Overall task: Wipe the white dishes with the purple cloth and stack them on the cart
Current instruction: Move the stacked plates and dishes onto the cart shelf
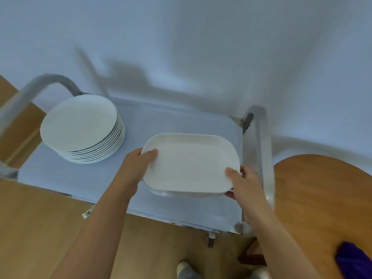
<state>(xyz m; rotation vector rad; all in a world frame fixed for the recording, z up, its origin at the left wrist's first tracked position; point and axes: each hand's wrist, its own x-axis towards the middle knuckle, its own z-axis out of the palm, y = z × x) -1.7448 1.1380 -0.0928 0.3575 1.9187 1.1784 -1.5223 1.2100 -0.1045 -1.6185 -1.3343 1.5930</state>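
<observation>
While both hands, left point(138, 164) and right point(243, 182), grip its opposite ends, the rectangular dish point(191, 164) sits between them.

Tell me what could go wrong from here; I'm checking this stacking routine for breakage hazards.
1. Both hands, left hand and right hand, grip the rectangular dishes only by the edges; one could slip off.
2. The dishes sit near the cart's right rail; a knock could chip them.
3. The round plate stack is tall and close to the cart's left edge, so a bump may topple it.
</observation>
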